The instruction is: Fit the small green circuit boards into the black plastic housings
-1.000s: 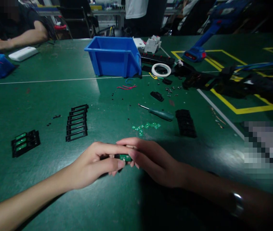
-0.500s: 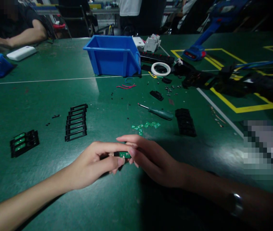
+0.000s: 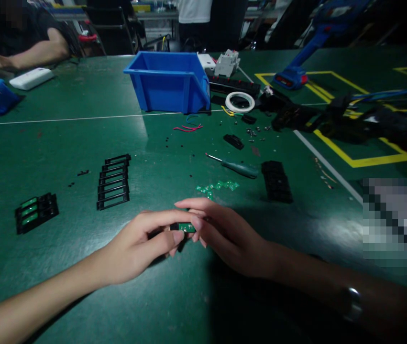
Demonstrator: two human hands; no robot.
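Between both hands, low over the table, is a small black housing with a green circuit board (image 3: 186, 228) in it. My left hand (image 3: 149, 243) is closed on its left end, thumb in front and index finger along the top. My right hand (image 3: 230, 239) grips the other end, its thumb tip against the board's right side; most of the part is hidden by fingers. Just beyond lie several small green circuit boards (image 3: 219, 185). A screwdriver (image 3: 239, 168) with a dark green handle rests behind them.
Left are black frames in a row (image 3: 113, 184) and black housings with green boards (image 3: 36, 212). A stack of black parts (image 3: 277, 181) sits right. Farther back stand a blue bin (image 3: 170, 88), a white tape roll (image 3: 239, 102) and a blue cordless tool (image 3: 292, 76). A co-worker's arm (image 3: 41, 55) shows far left.
Both hands keep their hold on the circuit board in its housing. The left thumb has shifted slightly up and left on it; little else differs.
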